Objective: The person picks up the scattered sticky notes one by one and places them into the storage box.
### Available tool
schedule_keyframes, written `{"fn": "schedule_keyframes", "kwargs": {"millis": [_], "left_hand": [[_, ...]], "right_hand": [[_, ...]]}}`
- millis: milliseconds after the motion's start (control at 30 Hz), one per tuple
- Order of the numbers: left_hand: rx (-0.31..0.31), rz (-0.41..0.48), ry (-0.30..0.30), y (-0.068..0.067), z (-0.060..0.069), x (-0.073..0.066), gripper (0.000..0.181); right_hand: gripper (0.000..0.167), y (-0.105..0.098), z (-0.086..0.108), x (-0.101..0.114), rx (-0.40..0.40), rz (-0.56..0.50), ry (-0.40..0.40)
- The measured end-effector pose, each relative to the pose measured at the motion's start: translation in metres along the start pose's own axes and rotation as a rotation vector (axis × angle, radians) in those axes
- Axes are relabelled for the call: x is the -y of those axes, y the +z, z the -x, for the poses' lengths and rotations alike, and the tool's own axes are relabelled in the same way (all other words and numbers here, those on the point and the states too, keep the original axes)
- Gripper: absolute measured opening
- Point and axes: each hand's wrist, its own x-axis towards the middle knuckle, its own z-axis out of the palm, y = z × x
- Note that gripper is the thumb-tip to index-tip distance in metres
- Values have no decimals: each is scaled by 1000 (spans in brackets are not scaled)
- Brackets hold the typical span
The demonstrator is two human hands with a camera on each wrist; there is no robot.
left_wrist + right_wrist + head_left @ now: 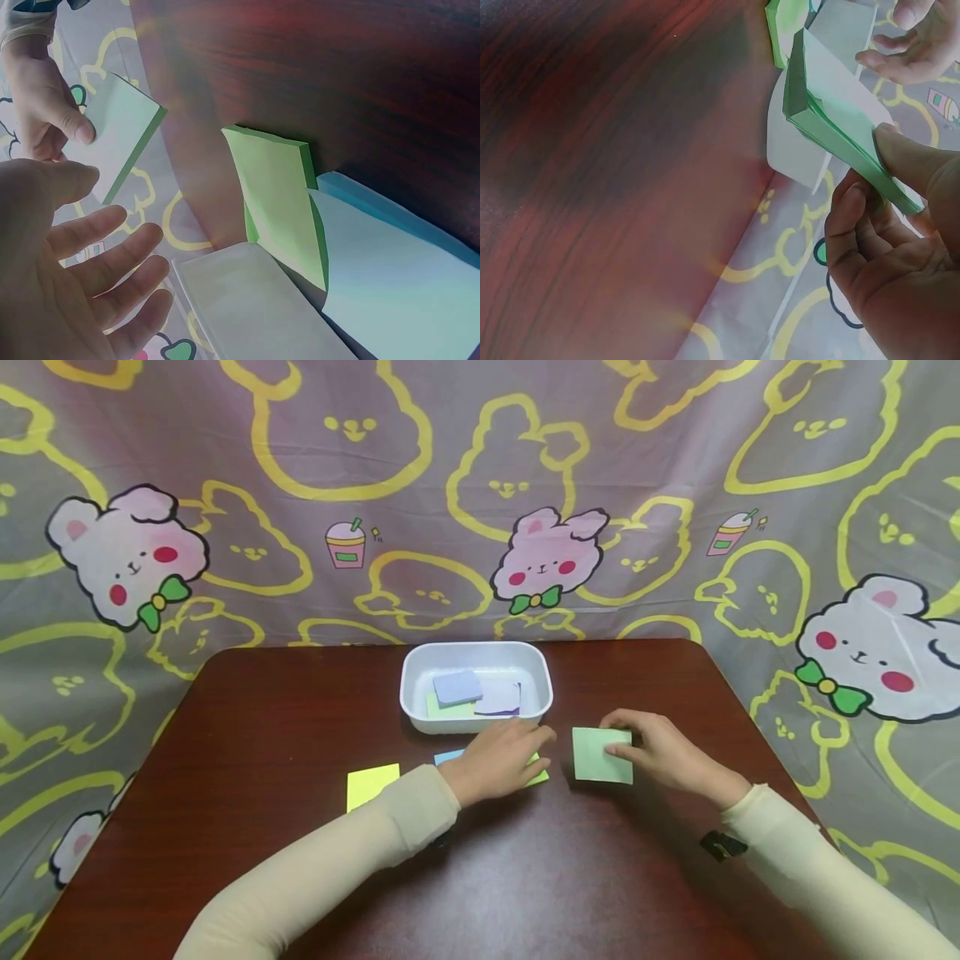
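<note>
My right hand [660, 752] pinches a pale green sticky note pad [596, 756] between thumb and fingers, lifted off the table. In the right wrist view the pad's edge [840, 142] shows several layered sheets. My left hand [498, 764] hovers with fingers loosely spread and nothing in them, as the left wrist view shows. Below it lie a bright green sticky note pad [274, 195] and a blue sticky note pad [405, 262], side by side and partly hidden by the hand in the head view. A yellow sticky note pad [369, 787] lies further left, partly behind the left sleeve.
A white plastic tray [411, 693] stands near the table's far edge. Inside lie a bluish-purple pad [457, 687], a light green pad [442, 707] and a white piece with purple edges [498, 697]. A patterned curtain [480, 485] hangs behind the brown table [262, 735].
</note>
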Motion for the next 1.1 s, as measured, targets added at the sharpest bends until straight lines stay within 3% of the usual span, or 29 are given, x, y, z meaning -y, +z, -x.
{"fn": "schedule_keyframes", "kwargs": {"millis": [567,1100], "left_hand": [[-5,-42,-11,-6,-3,1,31],[28,-43,-60,-18,-10,6,33]], "right_hand": [[22,-7,-4,3,-12,3,-9],[23,-15,-11,5,-28,2,-13]]}}
